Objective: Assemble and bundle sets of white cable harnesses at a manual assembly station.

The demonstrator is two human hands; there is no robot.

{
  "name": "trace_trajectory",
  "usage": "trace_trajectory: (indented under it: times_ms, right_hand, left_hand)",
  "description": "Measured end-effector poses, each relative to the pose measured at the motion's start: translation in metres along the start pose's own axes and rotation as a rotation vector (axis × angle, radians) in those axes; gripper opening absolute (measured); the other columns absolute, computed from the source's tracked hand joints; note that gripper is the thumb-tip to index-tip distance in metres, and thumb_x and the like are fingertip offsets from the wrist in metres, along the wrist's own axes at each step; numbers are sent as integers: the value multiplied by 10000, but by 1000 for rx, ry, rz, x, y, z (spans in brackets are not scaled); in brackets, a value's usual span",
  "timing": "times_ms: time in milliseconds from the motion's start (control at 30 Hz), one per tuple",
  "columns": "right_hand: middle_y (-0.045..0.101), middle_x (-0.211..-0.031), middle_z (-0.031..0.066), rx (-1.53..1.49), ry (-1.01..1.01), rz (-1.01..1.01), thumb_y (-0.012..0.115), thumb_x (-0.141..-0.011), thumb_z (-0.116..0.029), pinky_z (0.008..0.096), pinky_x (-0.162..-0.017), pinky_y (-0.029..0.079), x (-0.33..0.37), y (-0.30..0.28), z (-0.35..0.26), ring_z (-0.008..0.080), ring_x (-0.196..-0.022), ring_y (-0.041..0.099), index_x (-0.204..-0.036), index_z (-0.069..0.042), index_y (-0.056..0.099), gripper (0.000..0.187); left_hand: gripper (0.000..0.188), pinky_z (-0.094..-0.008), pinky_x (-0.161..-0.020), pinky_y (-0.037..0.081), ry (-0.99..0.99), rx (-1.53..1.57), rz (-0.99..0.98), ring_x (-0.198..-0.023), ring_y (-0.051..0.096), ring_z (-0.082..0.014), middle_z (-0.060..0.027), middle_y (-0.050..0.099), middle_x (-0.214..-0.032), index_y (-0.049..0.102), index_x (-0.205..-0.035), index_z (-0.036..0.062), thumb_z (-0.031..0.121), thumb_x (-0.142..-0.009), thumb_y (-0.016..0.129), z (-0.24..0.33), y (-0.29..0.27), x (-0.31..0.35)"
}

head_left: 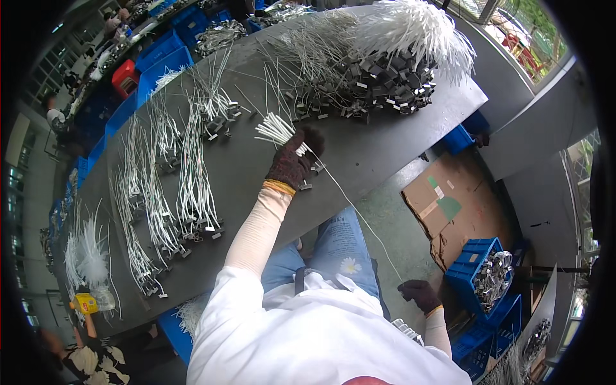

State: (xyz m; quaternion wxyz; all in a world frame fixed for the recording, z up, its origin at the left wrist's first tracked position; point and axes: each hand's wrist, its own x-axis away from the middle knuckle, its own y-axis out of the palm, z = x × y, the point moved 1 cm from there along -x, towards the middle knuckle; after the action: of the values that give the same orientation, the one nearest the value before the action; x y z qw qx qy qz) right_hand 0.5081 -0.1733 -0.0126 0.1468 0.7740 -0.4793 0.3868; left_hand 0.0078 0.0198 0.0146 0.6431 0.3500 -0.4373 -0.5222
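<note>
My left hand (292, 160), in a dark knitted glove, is closed around a bundle of short white tubes (274, 128) above the grey table. From that bundle a thin pale wire (359, 215) stretches down past my knees to the right. Its far end is pinched in my gloved right hand (420, 296), held low beside my right leg. Next to my left hand, small metal-ended pieces (305, 187) lie on the table. Just beyond it rests a large heap of dark block-shaped parts with wires (391, 83). What the left palm hides I cannot tell.
Several rows of white wires with small end parts (196, 192) cover the table's left side. White strands (417, 32) top the far heap. At right stand a blue crate of metal parts (493, 279) and flattened cardboard (449, 199). Another person (93, 359) is at lower left.
</note>
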Motion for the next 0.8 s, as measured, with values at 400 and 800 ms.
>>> trace_trajectory:
  times_ms: [400, 800]
  right_hand:
    - [642, -914, 37, -303, -389, -239, 604, -916, -204, 253, -669, 490, -98, 136, -196, 114, -721, 576, -1281, -11, 580, 414]
    - [661, -951, 33, -511, -462, -388, 580, -958, -253, 228, -658, 492, -115, 180, -250, 92, -722, 581, -1312, 1, 527, 439]
  left_hand:
    - [271, -318, -936, 529, -266, -620, -58, -1149, 608, -201, -93, 627, -1246, 625, -1181, 69, 257, -997, 559, -51, 30, 113]
    - [226, -300, -890, 484, 2, -666, -96, -1042, 608, -154, -86, 639, -1157, 654, -1096, 25, 207, -971, 607, -13, 7, 100]
